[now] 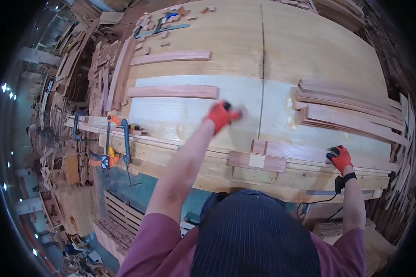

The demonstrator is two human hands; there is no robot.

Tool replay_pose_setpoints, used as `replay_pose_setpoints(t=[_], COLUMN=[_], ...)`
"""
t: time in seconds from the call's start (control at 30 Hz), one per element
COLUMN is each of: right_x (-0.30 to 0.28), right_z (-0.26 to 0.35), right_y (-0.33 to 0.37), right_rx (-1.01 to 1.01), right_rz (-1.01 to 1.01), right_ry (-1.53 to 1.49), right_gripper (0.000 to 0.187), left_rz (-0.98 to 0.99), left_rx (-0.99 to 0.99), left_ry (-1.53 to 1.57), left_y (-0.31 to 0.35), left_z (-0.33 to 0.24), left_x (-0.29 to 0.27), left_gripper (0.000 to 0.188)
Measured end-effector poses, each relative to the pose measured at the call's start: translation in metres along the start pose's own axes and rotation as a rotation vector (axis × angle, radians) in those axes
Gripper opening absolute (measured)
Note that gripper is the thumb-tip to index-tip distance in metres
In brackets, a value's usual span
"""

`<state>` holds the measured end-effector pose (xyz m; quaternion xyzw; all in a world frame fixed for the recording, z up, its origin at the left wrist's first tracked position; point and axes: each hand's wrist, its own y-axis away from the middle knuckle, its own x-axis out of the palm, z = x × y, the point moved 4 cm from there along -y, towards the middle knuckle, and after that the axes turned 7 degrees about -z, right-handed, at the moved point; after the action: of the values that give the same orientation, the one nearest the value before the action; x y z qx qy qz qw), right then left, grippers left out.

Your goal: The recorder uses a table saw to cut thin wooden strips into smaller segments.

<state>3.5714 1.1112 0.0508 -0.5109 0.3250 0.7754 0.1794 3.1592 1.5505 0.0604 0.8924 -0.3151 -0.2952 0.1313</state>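
My left hand (223, 116), in a red glove with dark fingertips, is raised over the pale sheet on the bench. Its fingers are smeared by motion, and I see nothing definite in them. Along the near bench edge lies a long reddish wooden board (296, 151). My right hand (341, 159), gloved alike, grips this board toward its right end, with fingers curled over the top. Just left of it, at the board's left end, a short wood block (238, 160) with a pale square patch (256, 161) sits across the edge strip.
Stacked boards (351, 115) lie at the right. Two separate boards, one nearer (173, 91) and one farther (171, 57), lie at the left. Orange and blue clamps (126, 138) stand at the bench's left end. Small wood offcuts (165, 44) are scattered at the far left.
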Motion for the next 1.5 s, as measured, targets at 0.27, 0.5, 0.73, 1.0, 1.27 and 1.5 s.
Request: replay_pose_setpoints(t=[0.27,0.5,0.73,1.0,1.27,1.5], right_x=[0.072,0.111,0.138,0.158,0.048,-0.014], right_z=[0.259,0.453,0.511,0.553,0.433,0.175], right_y=[0.003,0.002,0.001,-0.005,0.025,0.066], right_rx=[-0.288,-0.437,-0.464,-0.419,-0.539,-0.134], right_rz=[0.058,0.116,0.152,0.130,0.128,0.063], right_ry=[0.161,0.203,0.273,0.266,-0.184,0.361], right_gripper=[0.041,0.040,0.037,0.041,0.088,0.116], left_rz=[-0.738,-1.142,-1.321,-1.061,-0.233,0.124], left_rx=[0.319,0.145,-0.319,-0.116,0.531,0.605], left_ry=[0.463,0.607,0.733,0.217,-0.721,-0.942], left_y=[0.055,0.224,0.368,0.284,0.149,0.102], left_z=[-0.101,0.110,0.265,0.200,0.070,0.061], left_x=[-0.263,-0.323,-0.291,-0.266,-0.125,-0.075], left_gripper=[0.063,0.048,0.045,0.064,0.096,0.098])
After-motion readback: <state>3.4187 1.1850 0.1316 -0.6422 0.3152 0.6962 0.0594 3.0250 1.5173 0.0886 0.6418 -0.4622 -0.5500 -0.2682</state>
